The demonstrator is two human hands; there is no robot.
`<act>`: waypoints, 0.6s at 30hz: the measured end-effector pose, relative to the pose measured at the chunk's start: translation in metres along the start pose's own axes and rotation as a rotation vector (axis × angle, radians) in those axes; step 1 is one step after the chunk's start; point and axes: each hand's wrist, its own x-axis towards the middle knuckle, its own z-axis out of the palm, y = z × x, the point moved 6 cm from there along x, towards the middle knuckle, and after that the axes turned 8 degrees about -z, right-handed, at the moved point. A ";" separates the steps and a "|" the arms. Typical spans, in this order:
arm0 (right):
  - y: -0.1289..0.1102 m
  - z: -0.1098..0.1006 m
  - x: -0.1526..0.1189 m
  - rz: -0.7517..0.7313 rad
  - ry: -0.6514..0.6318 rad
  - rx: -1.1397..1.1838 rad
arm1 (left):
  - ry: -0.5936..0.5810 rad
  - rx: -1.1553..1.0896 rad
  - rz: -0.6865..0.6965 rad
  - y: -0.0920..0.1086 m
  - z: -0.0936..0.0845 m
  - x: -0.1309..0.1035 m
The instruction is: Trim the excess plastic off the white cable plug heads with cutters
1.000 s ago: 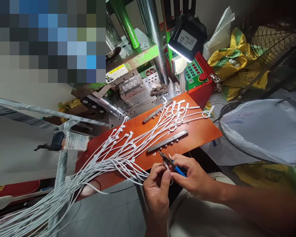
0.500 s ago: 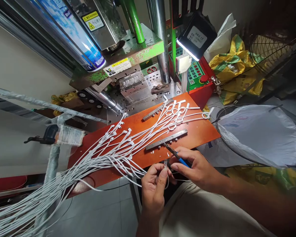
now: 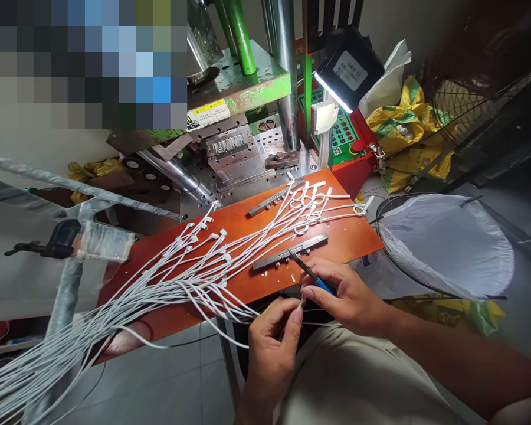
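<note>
At the lower middle of the frame, the left hand is pinching the small moulded plug end of one thin white cable between thumb and forefinger, holding it up just off the near edge of the orange-red work board. The right hand is closing around a pair of slim blue-handled cutting pliers, whose dark nose is pointing up and left, lying just over the near grey metal mould bar and not touching the plug.

Judging by this, the step in hand looks like trimming the plug end, with the cutter not yet brought to the piece. The next move would seem to call for swinging the nose down to the pinched tip while the left fingers are keeping it steady.

Across the centre and lower left, a bundle of long white cables is fanning over the board, with a second mould bar further back. The green-framed moulding press is standing at the upper middle, and a wire-ringed white plastic bag is sitting open at the right.
</note>
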 end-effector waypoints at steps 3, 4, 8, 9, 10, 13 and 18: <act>0.005 0.005 -0.002 0.047 0.020 0.054 | 0.007 0.009 0.064 0.005 0.006 0.002; 0.006 0.006 -0.003 0.061 0.023 0.067 | 0.023 0.012 0.083 0.007 0.007 0.002; 0.001 0.001 -0.003 0.041 -0.047 -0.021 | 0.098 0.049 0.094 0.013 0.001 0.003; -0.002 -0.002 -0.003 0.010 -0.106 -0.085 | 0.091 0.084 0.098 0.014 -0.001 0.003; -0.005 -0.005 -0.004 -0.030 -0.178 -0.165 | 0.072 0.130 0.110 0.016 -0.004 0.003; -0.013 -0.017 -0.009 -0.203 -0.358 -0.463 | -0.033 0.284 0.170 0.023 -0.011 0.003; -0.025 -0.023 -0.014 -0.499 -0.531 -0.789 | -0.188 0.465 0.255 0.029 -0.017 0.001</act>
